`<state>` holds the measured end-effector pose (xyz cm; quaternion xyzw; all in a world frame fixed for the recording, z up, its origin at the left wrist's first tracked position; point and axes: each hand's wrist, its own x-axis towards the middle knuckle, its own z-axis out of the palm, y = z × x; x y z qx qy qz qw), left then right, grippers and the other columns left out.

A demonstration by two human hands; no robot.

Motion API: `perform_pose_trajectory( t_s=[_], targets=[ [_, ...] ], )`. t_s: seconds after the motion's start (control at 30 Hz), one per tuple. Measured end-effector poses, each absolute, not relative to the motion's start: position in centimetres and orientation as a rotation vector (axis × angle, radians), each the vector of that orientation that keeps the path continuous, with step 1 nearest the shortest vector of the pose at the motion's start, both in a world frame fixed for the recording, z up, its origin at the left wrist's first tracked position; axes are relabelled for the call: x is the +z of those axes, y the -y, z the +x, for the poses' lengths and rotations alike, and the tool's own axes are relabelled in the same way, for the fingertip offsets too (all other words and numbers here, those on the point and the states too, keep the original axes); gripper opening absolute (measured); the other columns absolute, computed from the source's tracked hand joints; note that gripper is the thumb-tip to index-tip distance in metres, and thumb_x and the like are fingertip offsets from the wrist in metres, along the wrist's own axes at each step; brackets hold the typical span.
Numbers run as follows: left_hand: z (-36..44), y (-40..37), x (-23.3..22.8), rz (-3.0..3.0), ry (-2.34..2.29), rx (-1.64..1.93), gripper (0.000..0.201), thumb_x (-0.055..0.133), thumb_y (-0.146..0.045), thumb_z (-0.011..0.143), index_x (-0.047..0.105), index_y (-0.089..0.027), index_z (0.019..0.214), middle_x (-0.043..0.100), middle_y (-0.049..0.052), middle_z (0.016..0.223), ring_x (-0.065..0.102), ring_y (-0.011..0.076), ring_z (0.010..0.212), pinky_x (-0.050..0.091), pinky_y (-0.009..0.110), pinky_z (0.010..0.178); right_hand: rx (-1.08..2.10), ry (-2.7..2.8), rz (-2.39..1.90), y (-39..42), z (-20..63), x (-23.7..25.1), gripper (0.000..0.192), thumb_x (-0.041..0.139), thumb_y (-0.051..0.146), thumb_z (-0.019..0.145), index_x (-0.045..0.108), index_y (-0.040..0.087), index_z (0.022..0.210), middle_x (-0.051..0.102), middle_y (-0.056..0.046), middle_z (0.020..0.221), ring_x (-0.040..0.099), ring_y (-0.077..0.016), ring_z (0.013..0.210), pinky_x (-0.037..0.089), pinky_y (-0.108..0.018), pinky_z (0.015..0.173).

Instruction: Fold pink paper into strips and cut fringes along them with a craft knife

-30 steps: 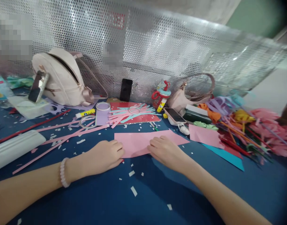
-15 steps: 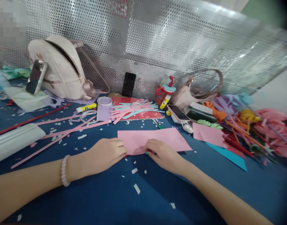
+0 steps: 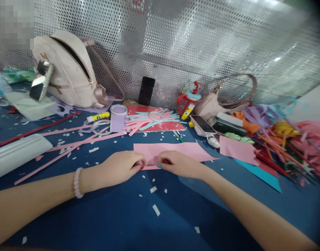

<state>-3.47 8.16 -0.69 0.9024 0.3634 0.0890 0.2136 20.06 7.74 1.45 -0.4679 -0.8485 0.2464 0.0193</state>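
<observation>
A pink sheet of paper [image 3: 187, 151] lies lengthwise across the blue table in front of me, its right corner lifting slightly. Along its near edge a narrow strip is turned up, with a crease line between my hands. My left hand [image 3: 127, 164] is closed at the near left part of the sheet, thumb and fingers pinching the edge. My right hand [image 3: 175, 164] pinches the same edge a short way to the right, fingers curled. Parts of the edge are hidden under the fingers.
Beyond the sheet are pink and blue paper strips [image 3: 144, 122], a tape roll [image 3: 101, 127], a glue stick [image 3: 98, 117] and a standing phone [image 3: 146, 91]. A backpack [image 3: 68, 73] sits back left. Right are a pink paper piece [image 3: 238, 150] and a handbag [image 3: 214, 101]. White scraps dot the table.
The near edge of the pink paper has been folded up by my fingers. My hands have shifted slightly, and the view has moved a little.
</observation>
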Motion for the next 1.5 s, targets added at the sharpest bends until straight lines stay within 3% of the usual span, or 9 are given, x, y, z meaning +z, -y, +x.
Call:
perform_pose_trajectory(
  t_s=[0.2,0.4,0.5,0.6,0.7,0.83,0.97,1.5],
  targets=[
    [-3.4,-8.1,-0.9,2.488,-1.025,0.248,0.016,0.046,-0.018,0.085,0.062,-0.023,0.086,0.068,-0.002,0.086,0.062,0.0169,0.079,0.039,0.026,0.062,0.851,2.704,-1.268,-8.3,18.2,1.9,0.016,0.048,0.014,0.084,0.063,0.020,0.088,0.065,-0.001,0.087,0.055,-0.0144,0.076,0.038,-0.025,0.066],
    [-3.6,-8.9,-0.5,2.478,-1.014,0.220,0.017,0.049,-0.017,0.086,0.063,-0.025,0.091,0.068,-0.003,0.092,0.063,0.0159,0.083,0.043,0.026,0.068,0.892,2.684,-1.230,-8.5,17.0,1.4,0.022,0.047,0.010,0.082,0.066,0.019,0.085,0.068,-0.001,0.089,0.058,-0.0145,0.078,0.041,-0.025,0.069],
    [-3.7,-8.4,0.4,2.516,-1.081,0.208,0.019,0.047,-0.015,0.087,0.064,-0.021,0.093,0.066,0.002,0.095,0.062,0.0178,0.084,0.044,0.027,0.068,0.955,2.639,-1.255,-8.7,16.8,1.2,0.026,0.047,0.010,0.082,0.069,0.019,0.092,0.070,-0.002,0.097,0.060,-0.0158,0.085,0.042,-0.026,0.074],
    [-3.4,-5.9,0.8,2.806,-1.177,0.015,0.024,0.047,-0.013,0.086,0.065,-0.018,0.102,0.064,0.007,0.090,0.062,0.0208,0.075,0.043,0.028,0.057,0.992,2.631,-1.235,-8.9,16.8,1.0,0.027,0.048,0.013,0.084,0.069,0.021,0.097,0.070,-0.002,0.100,0.061,-0.0166,0.087,0.041,-0.026,0.075],
    [-2.8,-2.5,-0.1,2.998,-1.216,-0.102,0.038,0.053,-0.019,0.087,0.057,-0.012,0.124,0.065,0.009,0.087,0.061,0.0205,0.064,0.042,0.028,0.049,0.973,2.681,-1.198,-9.1,16.8,1.0,0.021,0.049,0.017,0.085,0.069,0.021,0.088,0.069,-0.001,0.092,0.059,-0.0154,0.081,0.039,-0.025,0.070],
    [-2.1,-0.4,-1.5,2.962,-1.327,-0.229,0.045,0.053,-0.029,0.089,0.056,-0.006,0.128,0.066,0.013,0.084,0.063,0.0236,0.065,0.047,0.031,0.051,0.894,2.708,-1.247,-9.3,16.7,0.9,0.019,0.049,0.019,0.085,0.063,0.019,0.072,0.061,0.001,0.073,0.049,-0.0122,0.066,0.032,-0.024,0.060],
    [-1.7,-0.7,-1.2,2.868,-1.358,-0.300,0.052,0.048,-0.034,0.091,0.051,-0.002,0.132,0.065,0.016,0.087,0.064,0.0271,0.069,0.050,0.035,0.052,0.907,2.698,-1.241,-9.3,16.8,0.8,0.018,0.049,0.018,0.085,0.059,0.018,0.070,0.057,0.002,0.072,0.047,-0.0113,0.066,0.030,-0.024,0.060],
    [-1.7,-0.8,-1.3,2.844,-1.355,-0.299,0.047,0.046,-0.037,0.091,0.059,-0.005,0.124,0.066,0.016,0.087,0.064,0.0272,0.067,0.050,0.035,0.050,0.907,2.676,-1.418,-9.5,16.4,0.5,0.030,0.054,0.026,0.084,0.039,0.018,0.059,0.043,0.006,0.059,0.038,-0.0086,0.057,0.023,-0.026,0.053]
  ],
)
